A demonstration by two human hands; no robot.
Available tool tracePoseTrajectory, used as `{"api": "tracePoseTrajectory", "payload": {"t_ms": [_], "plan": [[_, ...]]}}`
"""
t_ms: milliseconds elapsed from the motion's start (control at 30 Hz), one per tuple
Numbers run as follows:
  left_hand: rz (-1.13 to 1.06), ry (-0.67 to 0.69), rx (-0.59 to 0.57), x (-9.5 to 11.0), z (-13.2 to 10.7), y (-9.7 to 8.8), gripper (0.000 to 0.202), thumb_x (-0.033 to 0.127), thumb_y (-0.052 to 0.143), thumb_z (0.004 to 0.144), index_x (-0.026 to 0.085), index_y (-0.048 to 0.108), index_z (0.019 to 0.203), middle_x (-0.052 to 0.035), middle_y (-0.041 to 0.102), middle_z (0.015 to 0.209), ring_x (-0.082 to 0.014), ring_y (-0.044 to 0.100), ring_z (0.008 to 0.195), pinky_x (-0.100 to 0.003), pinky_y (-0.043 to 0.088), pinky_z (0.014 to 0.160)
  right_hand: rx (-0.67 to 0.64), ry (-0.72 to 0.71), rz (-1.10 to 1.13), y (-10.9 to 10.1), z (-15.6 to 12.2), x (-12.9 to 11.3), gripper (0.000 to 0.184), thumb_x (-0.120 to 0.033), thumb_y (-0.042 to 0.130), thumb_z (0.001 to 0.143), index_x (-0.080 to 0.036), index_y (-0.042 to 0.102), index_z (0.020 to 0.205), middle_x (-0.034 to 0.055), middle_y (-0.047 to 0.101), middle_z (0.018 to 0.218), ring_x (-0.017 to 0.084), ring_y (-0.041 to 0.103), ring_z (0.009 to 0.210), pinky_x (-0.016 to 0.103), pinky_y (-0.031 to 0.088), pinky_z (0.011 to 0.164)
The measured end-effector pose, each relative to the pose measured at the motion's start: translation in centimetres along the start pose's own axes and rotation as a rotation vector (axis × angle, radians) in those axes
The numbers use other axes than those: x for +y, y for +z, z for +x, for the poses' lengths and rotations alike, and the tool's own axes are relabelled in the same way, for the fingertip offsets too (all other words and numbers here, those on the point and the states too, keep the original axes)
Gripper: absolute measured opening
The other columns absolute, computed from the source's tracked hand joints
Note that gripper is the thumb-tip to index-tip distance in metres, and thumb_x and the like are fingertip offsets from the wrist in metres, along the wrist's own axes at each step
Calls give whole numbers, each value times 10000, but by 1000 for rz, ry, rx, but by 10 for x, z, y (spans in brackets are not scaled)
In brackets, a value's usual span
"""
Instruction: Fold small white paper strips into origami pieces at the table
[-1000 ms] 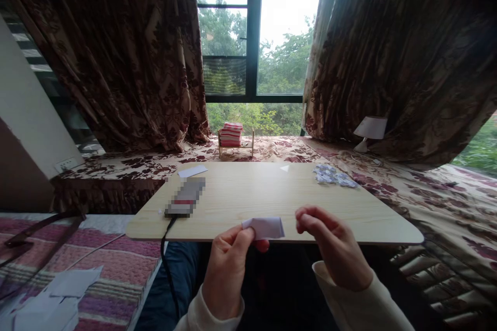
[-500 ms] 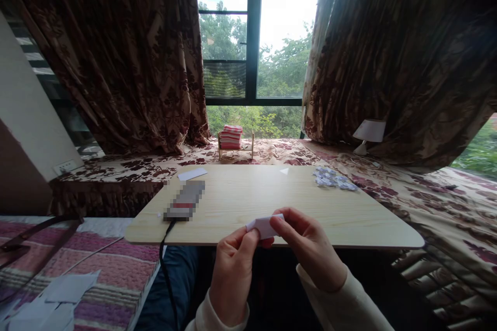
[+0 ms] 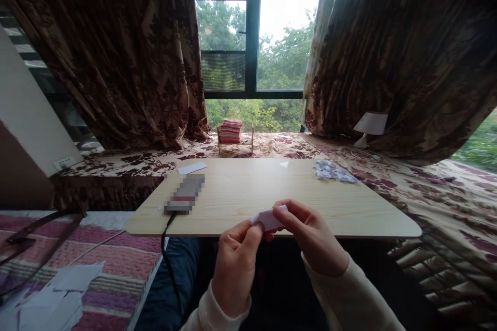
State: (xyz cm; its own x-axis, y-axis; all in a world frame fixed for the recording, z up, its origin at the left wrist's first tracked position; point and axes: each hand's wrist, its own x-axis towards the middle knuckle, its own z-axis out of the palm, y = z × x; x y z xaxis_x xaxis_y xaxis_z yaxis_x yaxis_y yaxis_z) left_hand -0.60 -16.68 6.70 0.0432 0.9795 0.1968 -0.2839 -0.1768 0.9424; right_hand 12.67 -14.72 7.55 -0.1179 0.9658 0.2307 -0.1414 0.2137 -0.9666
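Observation:
Both my hands pinch a small folded white paper (image 3: 266, 218) just above the near edge of a light wooden table (image 3: 248, 191). My left hand (image 3: 235, 264) grips its left end between thumb and forefinger. My right hand (image 3: 312, 240) closes over its right part, fingers curled on top. Most of the paper is hidden by my fingers.
On the table lie a blurred dark device (image 3: 185, 194) with a black cable (image 3: 167, 258), a white slip (image 3: 192, 167), a tiny paper triangle (image 3: 284, 164) and a heap of small folded pieces (image 3: 333, 171). Loose white sheets (image 3: 58, 295) lie on the striped bedding at left. A lamp (image 3: 369, 126) stands back right.
My right hand, apart from the paper a second ago, has come in and closed on its right end. Both hands now hold it slightly higher over the table edge.

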Motion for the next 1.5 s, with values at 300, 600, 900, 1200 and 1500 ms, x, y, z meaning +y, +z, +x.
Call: {"api": "tracePoseTrajectory", "payload": {"t_ms": [300, 600, 900, 1200, 1500], "plan": [[-80, -76, 23, -7, 3, -1, 207, 265, 582, 807, 160, 755, 762, 4, 659, 605, -114, 552, 601, -243, 422, 760, 38, -2, -16, -2, -1, 6, 296, -452, 667, 747, -162, 611, 757, -14, 583, 680, 115, 511, 648, 240, 415, 631], [-19, -38, -21, -5, 2, -1, 230, 270, 557, 831, 141, 748, 839, -41, 711, 746, -173, 605, 774, -261, 424, 774, 36, 33, -83, 0, -2, -6, 392, -526, 576, 790, -148, 625, 698, 8, 569, 618, 141, 520, 635, 272, 417, 627], [-18, -74, -16, -5, 0, 1, 230, 286, 568, 814, 140, 728, 736, -19, 692, 648, -142, 603, 678, -235, 448, 723, 48, 22, -180, 1, -1, -8, 431, -562, 567, 773, -145, 645, 691, -5, 533, 583, 95, 406, 531, 234, 326, 489], [-85, -129, -23, -3, 0, 2, 237, 278, 579, 792, 137, 708, 651, -19, 661, 610, -142, 596, 655, -238, 443, 718, 29, -13, -169, -1, -2, -5, 381, -521, 576, 789, -156, 670, 732, -17, 540, 543, 99, 407, 517, 243, 325, 496], [-88, -178, -60, 0, 0, 0, 211, 272, 587, 768, 126, 727, 707, -43, 668, 637, -150, 588, 662, -245, 438, 696, 36, -53, -192, -2, -2, -6, 339, -485, 601, 783, -163, 673, 705, 7, 552, 616, 117, 473, 556, 239, 368, 494]]}}
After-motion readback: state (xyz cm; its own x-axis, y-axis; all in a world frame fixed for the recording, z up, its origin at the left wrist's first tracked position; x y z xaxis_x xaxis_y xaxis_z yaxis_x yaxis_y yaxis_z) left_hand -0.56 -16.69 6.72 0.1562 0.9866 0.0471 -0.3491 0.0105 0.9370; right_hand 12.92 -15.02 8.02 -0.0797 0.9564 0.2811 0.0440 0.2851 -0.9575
